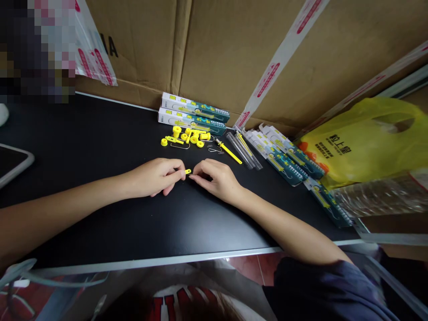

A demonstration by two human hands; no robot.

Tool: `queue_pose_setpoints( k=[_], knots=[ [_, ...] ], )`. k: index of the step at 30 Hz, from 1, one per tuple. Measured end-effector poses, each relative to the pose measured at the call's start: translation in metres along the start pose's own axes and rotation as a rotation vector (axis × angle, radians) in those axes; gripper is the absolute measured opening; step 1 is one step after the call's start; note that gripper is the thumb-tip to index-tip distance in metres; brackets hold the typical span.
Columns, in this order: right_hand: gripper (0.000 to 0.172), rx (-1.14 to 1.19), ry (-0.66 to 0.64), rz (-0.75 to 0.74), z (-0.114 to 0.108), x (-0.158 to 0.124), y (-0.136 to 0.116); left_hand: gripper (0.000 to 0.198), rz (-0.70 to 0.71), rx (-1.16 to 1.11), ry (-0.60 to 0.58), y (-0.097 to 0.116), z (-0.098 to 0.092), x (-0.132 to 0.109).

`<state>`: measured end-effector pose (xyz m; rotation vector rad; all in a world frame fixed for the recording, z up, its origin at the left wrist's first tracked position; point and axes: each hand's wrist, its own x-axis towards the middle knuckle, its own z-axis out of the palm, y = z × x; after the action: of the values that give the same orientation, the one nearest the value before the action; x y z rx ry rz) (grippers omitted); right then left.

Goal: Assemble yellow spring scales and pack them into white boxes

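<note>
My left hand (pixel 162 176) pinches a small flat yellow plastic strip (pixel 188 171), its holed end poking out toward the right. Close beside that end, my right hand (pixel 216 176) has thumb and forefinger closed; a tiny thing seems to be between them, too small to name. Beyond both hands lies a cluster of yellow plastic parts (pixel 194 137), some round like caps. A bent metal hook (pixel 180 146) is in front of the cluster, and thin springs (pixel 216 150) are to its right. Farther right rest a yellow rod (pixel 230 151) with a metal end and clear plastic tubes (pixel 242 151).
Two spring scale boxes (pixel 194 120) lie at the back against a large cardboard box (pixel 140 44). More such boxes (pixel 277 156) lie at right beside a yellow plastic bag (pixel 364 142). A white-edged device (pixel 16 162) sits at the black table's (pixel 150 227) left.
</note>
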<state>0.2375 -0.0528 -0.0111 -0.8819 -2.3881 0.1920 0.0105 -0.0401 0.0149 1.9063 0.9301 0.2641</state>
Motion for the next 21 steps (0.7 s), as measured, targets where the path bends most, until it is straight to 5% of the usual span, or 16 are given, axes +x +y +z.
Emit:
queue_pose_setpoints(
  k=[11, 21],
  knots=[
    [0.025, 0.029, 0.02, -0.008, 0.008, -0.003, 0.003, 0.025, 0.108, 0.411, 0.19, 0.003, 0.008, 0.0],
    [0.034, -0.009, -0.012, -0.096, 0.011, -0.005, 0.002, 0.027, 0.063, 0.41, 0.035, 0.012, -0.001, -0.003]
  ],
)
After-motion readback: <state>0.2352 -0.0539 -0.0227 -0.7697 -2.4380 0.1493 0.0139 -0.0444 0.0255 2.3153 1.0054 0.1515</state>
